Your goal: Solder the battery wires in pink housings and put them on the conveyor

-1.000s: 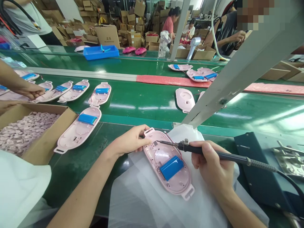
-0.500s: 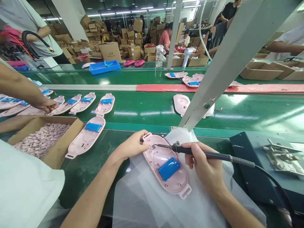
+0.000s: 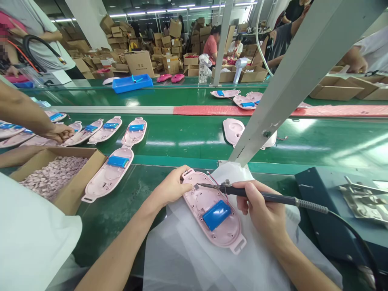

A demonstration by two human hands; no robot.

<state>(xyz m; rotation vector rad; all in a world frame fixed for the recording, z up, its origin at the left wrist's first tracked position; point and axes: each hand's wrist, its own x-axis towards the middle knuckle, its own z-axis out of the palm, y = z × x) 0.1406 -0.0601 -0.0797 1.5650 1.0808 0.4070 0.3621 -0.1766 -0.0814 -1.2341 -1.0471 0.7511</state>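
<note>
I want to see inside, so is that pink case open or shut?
Open: the pink plastic shell lies hollow side up with no cover on it, so the blue battery pack shows inside.

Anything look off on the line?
Yes: the pink housing beside the grey metal post shows no blue battery, unlike the housing near the cardboard box. It may be flipped or unfilled; I can't tell which. The housing under the left hand has its blue battery pack.
</note>
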